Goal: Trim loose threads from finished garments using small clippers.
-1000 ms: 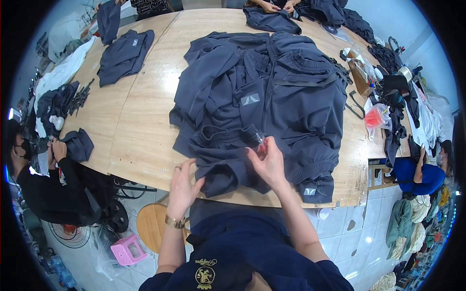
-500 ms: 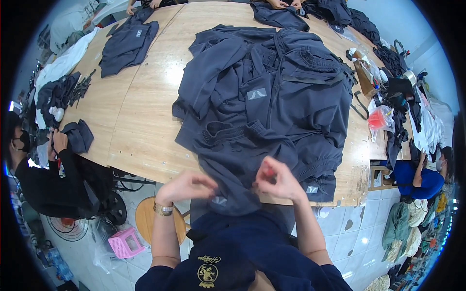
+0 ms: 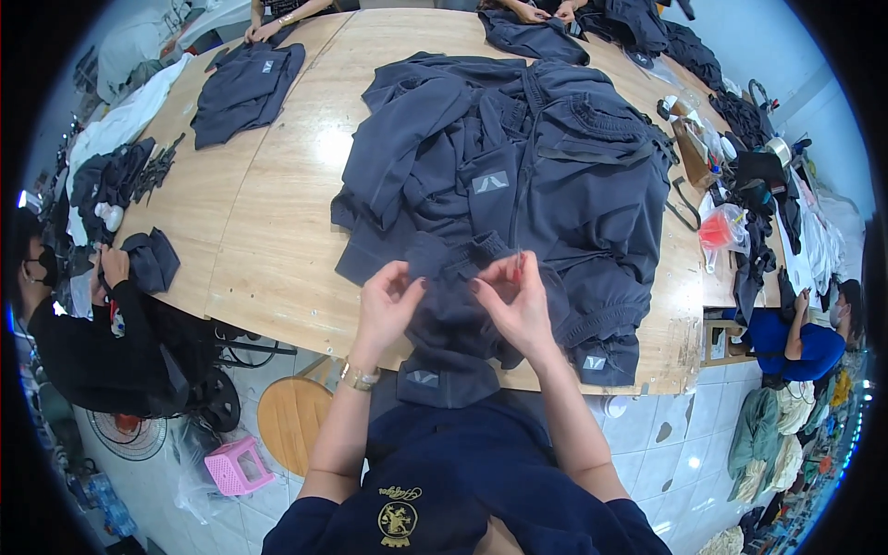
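Note:
A dark grey garment (image 3: 449, 384) with gathered elastic and a small pale patch hangs over the table's near edge towards my lap. My left hand (image 3: 388, 305) pinches its cloth beside the gathered band; the cloth there is blurred. Facing it, my right hand (image 3: 518, 305) is closed, thumb close to the band. A small red tool, perhaps thread snips, shows among its fingers (image 3: 519, 269); its exact shape cannot be made out. Just beyond both hands lies a heap of similar dark garments (image 3: 592, 213), one with a pale patch (image 3: 489, 182) facing up.
Wooden table (image 3: 268, 231) carries another folded garment (image 3: 248, 92) at the far left. On the right are a brown box (image 3: 694, 148), a red drink in a plastic bag (image 3: 717, 231) and a strap. Co-workers handle dark cloth around the table. A round stool (image 3: 291, 416) stands at left.
Both hands have moved forward from the table's near edge to the gathered band. The garment's lower end with the patch now lies flatter and squarer by my lap.

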`<action>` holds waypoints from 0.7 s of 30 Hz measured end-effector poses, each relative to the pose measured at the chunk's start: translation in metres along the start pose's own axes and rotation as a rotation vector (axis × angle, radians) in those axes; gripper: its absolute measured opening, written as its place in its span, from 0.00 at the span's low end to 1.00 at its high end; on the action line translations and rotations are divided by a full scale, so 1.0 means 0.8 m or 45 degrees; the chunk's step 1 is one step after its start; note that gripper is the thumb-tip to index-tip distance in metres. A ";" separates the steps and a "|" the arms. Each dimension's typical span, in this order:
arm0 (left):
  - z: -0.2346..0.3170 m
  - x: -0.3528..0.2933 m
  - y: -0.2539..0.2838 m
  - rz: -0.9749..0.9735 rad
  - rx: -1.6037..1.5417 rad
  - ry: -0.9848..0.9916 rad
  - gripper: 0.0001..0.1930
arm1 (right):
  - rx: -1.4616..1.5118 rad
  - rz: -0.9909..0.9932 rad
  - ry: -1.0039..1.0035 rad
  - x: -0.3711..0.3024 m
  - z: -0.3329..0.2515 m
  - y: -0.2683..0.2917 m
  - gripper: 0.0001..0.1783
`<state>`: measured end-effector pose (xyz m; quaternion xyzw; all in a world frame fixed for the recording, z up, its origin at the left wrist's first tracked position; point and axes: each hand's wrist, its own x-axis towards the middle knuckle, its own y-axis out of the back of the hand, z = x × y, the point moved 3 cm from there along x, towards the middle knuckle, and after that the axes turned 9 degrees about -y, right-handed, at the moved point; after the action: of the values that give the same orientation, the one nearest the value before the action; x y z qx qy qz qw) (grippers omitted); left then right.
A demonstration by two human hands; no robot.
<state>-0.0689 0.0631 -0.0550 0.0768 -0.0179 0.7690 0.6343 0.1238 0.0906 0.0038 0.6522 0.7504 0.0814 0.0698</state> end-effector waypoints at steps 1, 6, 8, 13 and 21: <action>0.023 -0.006 -0.008 -0.012 0.020 -0.106 0.06 | 0.064 -0.011 -0.062 0.004 -0.001 -0.008 0.21; 0.089 -0.013 -0.030 -0.307 0.162 -0.432 0.14 | 0.658 -0.103 -0.287 0.029 0.018 -0.017 0.18; 0.070 -0.013 -0.025 0.028 0.020 -0.344 0.13 | 0.854 -0.018 -0.313 0.028 0.016 -0.005 0.17; 0.063 -0.033 -0.029 0.053 0.416 -0.238 0.24 | 1.164 0.073 -0.316 0.030 0.013 0.014 0.18; 0.110 -0.029 -0.070 -0.030 0.984 -0.607 0.26 | 1.352 0.073 -0.460 0.028 0.031 0.018 0.17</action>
<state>-0.0013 0.0403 0.0243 0.4829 0.1258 0.6730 0.5459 0.1395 0.1152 -0.0174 0.6216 0.6463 -0.4187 -0.1432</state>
